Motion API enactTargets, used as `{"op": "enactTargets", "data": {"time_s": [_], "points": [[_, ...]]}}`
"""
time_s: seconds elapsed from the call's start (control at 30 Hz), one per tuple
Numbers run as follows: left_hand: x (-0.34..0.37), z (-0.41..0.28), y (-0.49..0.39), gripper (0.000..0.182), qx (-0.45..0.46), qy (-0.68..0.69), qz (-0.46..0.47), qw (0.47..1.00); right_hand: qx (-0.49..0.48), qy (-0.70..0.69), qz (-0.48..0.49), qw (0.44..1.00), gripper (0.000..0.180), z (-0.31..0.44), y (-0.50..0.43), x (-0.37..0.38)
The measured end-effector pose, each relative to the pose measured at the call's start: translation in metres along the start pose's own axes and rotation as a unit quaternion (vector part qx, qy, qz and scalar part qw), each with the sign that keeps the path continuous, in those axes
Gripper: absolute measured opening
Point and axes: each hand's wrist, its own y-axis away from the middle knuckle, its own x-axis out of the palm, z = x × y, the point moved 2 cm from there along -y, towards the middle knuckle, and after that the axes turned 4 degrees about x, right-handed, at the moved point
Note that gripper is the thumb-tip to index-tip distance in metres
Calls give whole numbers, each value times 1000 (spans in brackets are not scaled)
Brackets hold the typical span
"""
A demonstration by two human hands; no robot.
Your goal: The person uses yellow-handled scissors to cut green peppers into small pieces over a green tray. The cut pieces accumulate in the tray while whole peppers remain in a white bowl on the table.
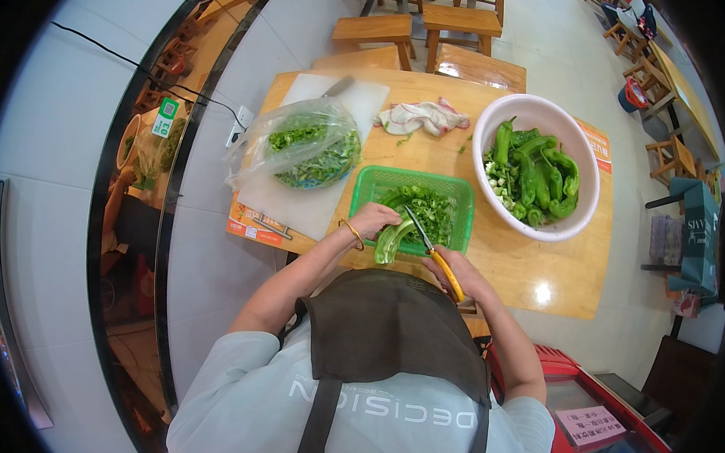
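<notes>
My left hand (371, 221) grips a split green pepper (392, 242) at the near edge of a green plastic basket (364, 187). Cut green pepper pieces (438, 211) lie inside the basket. In my right hand (461, 272) are scissors with yellow handles (448, 272); their blades point over the basket, just right of the pepper. To the right, a large pale plastic basin (486, 210) holds whole green peppers (541, 173) and pale cores at its left side. The far ends of some fingers are hidden.
On the left, a clear plastic bag (251, 145) of chopped greens rests on a white cutting board (279, 205), with a knife (338, 86) at its far end. A crumpled cloth (423, 118) lies beyond the basket. Wooden stools (462, 20) stand past the table (517, 268); a tiled wall is left.
</notes>
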Motion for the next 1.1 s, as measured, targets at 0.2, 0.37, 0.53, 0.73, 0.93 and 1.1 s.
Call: {"op": "enactTargets", "data": {"time_s": [0.2,0.37,0.53,0.73,0.93,1.1], "points": [[-8,4,-4,24,22,4,-47,999,95,-38,88,991,41,0,4,-9],[-8,14,-14,25,61,-88,-11,994,106,3,121,987,46,12,1,-14],[-8,14,-14,29,32,-23,21,999,60,19,60,996,41,12,1,-8],[-9,11,15,41,-83,303,181,932,43,1,27,999,37,6,6,-6],[1,23,15,42,-66,286,151,944,12,17,7,1000,38,1,7,-3],[8,27,6,39,-14,127,61,990,19,26,-13,999,32,-2,-1,0]]}}
